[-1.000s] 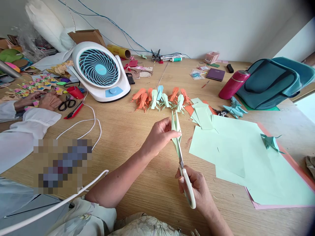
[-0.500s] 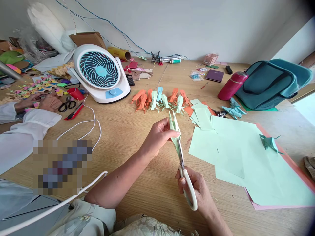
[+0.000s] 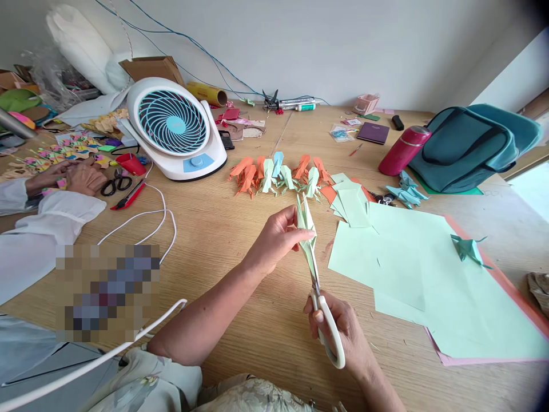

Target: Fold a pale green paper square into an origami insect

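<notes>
My left hand (image 3: 274, 239) pinches a folded pale green paper piece (image 3: 306, 229) that points upward, its thumb lying across the front. White-handled scissors (image 3: 329, 329) are gripped by my right hand (image 3: 338, 326), below and to the right of the left one. Their blades reach up to the lower part of the folded paper, and the tips are hidden by it. Beyond my hands stands a row of folded orange, pale green and blue paper figures (image 3: 278, 174). Large pale green sheets (image 3: 398, 263) lie to the right, with a teal folded figure (image 3: 468, 249) on them.
A white fan (image 3: 174, 129) stands at the back left. Another person's hands (image 3: 83, 177) work at the far left, near black scissors (image 3: 116, 183) and a red cutter (image 3: 128, 196). At the right are a red bottle (image 3: 405, 150) and a teal bag (image 3: 467, 149). White cables cross the left side.
The folded paper and the fingers of my left hand have shifted very slightly to the right. My right hand and the scissors stay almost where they were.
</notes>
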The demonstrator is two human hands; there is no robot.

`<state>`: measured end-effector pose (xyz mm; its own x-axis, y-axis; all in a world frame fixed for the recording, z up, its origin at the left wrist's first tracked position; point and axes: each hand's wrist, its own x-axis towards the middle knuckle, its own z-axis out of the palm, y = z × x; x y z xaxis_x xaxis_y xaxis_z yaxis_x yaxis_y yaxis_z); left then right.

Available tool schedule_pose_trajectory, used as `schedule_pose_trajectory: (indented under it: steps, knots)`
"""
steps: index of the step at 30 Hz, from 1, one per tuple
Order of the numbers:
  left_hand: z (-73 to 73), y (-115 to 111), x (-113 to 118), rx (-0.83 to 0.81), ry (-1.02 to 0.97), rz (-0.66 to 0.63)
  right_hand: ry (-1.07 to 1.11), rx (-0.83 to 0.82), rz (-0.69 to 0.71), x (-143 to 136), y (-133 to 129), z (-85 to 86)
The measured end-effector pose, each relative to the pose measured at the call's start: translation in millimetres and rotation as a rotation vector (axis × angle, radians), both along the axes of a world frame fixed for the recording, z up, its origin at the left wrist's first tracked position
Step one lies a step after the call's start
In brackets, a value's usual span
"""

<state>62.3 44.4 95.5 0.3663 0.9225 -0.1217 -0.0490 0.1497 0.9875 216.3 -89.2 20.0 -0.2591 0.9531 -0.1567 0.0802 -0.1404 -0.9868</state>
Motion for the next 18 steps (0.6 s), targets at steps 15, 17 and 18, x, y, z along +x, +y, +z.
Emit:
schedule_pose_trajectory:
  steps: [15, 17, 18]
  knots:
    - [-2.1, -2.4, 1.6, -0.054, -0.041, -0.054, 0.002, -0.001, -0.015, -0.2, 0.6, -0.3]
    - [-2.5, -2.9, 1.9, -0.054, -0.046, -0.060, 0.013, 0.003, -0.020, -0.4, 0.6, -1.5]
    - [-2.6, -3.0, 2.0, -0.054, -0.049, -0.062, 0.016, 0.004, -0.024, -0.5, 0.5, -2.2]
